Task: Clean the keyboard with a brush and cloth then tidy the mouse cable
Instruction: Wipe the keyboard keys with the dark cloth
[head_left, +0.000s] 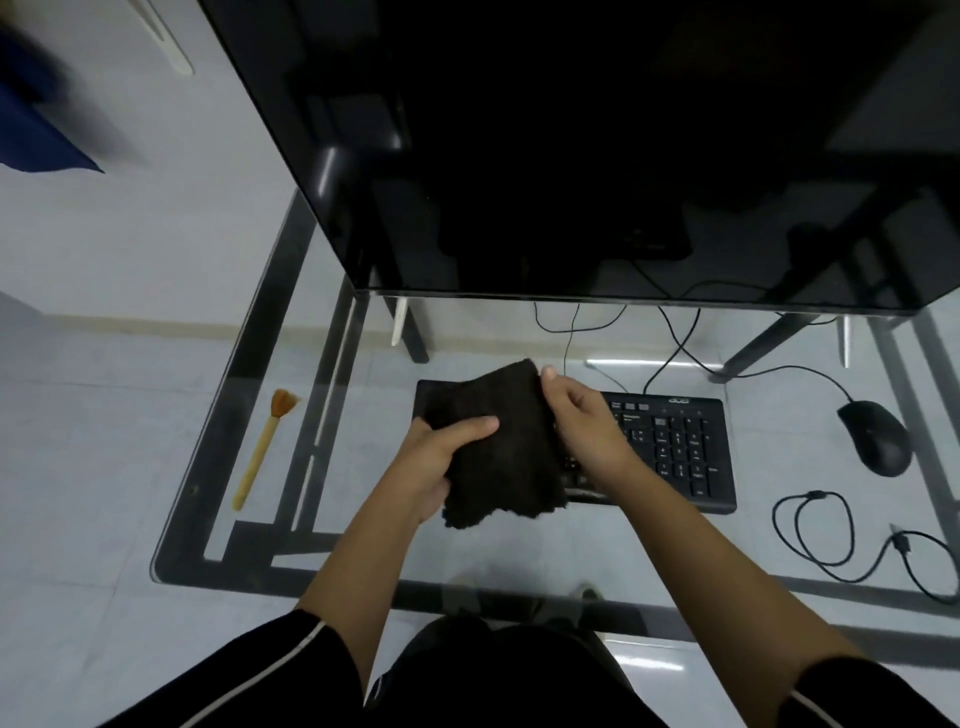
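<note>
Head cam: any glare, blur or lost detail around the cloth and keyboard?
Head view: dim overall; the dark cloth merges with the keyboard, edges hard to separate. Bright glare streaks on the glass desk behind the keyboard. Blue object top left is motion-blurred. Wide-angle bending at the edges. Left hand, right hand and brush sharp.

Keyboard: the cloth and both hands are covering its left and middle parts; only the right block of keys is showing, and the key legends are too small to read.
Left hand: its fingers are lying under the cloth, only the thumb showing.
Right hand: its fingertips are hiding behind the cloth's edge.
Cable: it is running off the picture's right edge.
Monitor: the top edge is cropping it.
Blue thing: it is blurring at the upper left, kind unclear.
</note>
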